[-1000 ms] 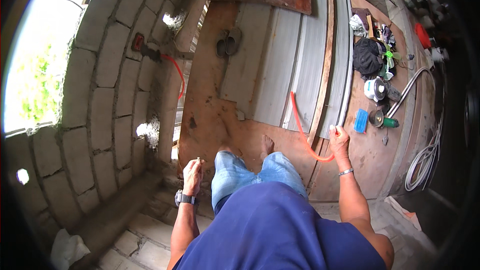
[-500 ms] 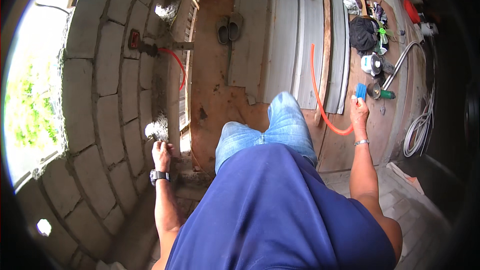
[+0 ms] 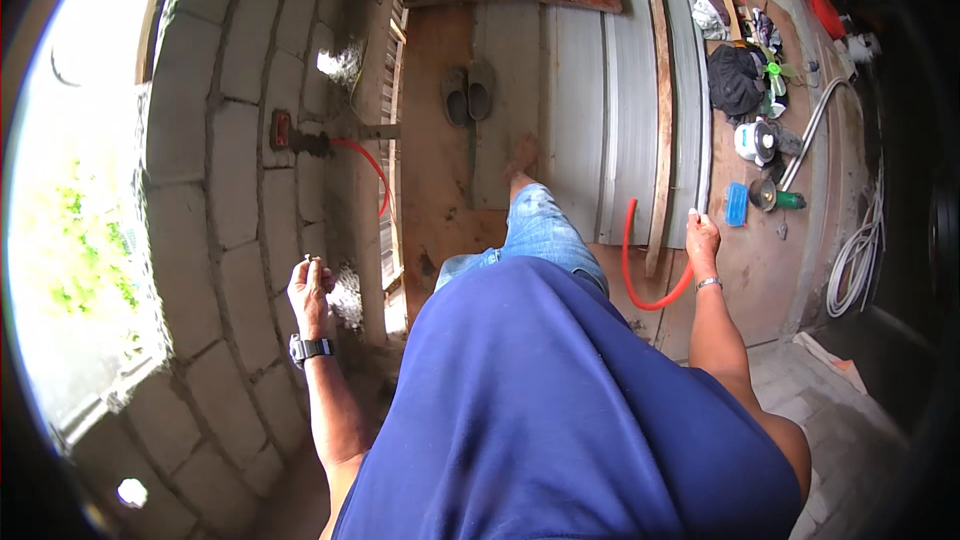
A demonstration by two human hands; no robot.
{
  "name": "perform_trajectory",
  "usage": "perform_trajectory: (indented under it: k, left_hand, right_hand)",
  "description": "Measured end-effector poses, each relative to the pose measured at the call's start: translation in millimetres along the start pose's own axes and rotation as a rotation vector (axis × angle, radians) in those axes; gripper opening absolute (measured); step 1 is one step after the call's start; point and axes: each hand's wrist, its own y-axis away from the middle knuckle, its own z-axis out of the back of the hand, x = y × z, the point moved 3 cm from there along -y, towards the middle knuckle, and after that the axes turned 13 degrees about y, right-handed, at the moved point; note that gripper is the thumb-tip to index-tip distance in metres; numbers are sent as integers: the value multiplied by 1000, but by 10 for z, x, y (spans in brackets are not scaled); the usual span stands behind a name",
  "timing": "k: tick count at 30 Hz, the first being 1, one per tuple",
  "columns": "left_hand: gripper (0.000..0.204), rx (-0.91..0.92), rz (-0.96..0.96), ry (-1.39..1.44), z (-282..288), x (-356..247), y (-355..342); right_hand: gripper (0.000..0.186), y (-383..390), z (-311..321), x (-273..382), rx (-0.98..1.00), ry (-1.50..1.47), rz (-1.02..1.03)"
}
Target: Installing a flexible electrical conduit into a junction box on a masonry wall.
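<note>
Now, bare foot (image 3: 521,152): farther forward than one second ago, over grey sheets (image 3: 575,90); red tube (image 3: 645,306) travels along.
Right hand (image 3: 704,240): closed around red tube, bend hanging leftward.
Left hand (image 3: 311,285): pinching small item (image 3: 313,259), unidentifiable, near block wall (image 3: 235,180).
Obstructions: slippers (image 3: 480,80) beside foot; timber strip (image 3: 664,100) rightward.
Surroundings: blue tray (image 3: 737,205), green-bodied tool (image 3: 790,200).

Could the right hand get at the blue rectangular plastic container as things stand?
Probably yes: the blue rectangular plastic container lies close by, ahead and to the right, with nothing visible between. However, the right hand holds a flexible orange-red tube, so it may need freeing first.
</note>
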Motion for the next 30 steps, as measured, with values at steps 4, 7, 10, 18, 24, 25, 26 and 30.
perform_trajectory:
  k: [4, 7, 10, 18, 24, 25, 26, 30]
  left_hand:
    - [15, 109, -147, -313, -830, -880, -644]
    - [13, 218, -196, -351, -1766, -1412, -1250]
    - [14, 360, -218, -409, -2624, -1780, -1722]
    - [18, 506, -101, -524, -3422, -1299, -2078]
    - [17, 501, -26, -691, -3600, -1198, -2479]
    - [16, 492, -31, -673, -3635, -1239, -2650]
    - [17, 483, -88, -694, -3754, -1364, -2744]
    - [19, 317, -35, -454, -4047, -1670, -3290]
  right_hand:
    - [47, -441, -7, 520, 85, -46, -32]
    - [46, -726, -56, 583, 119, -120, -96]
    - [45, -989, -12, 580, 126, -1, -78]
    - [42, -1748, 515, 557, 104, -214, -224]
    - [42, -2050, 780, 617, 119, -313, -376]
    - [42, -2096, 844, 671, 64, -355, -370]
    - [43, -2122, 913, 766, 13, -395, -368]
    - [43, -2340, 1187, 1298, -21, -539, -393]
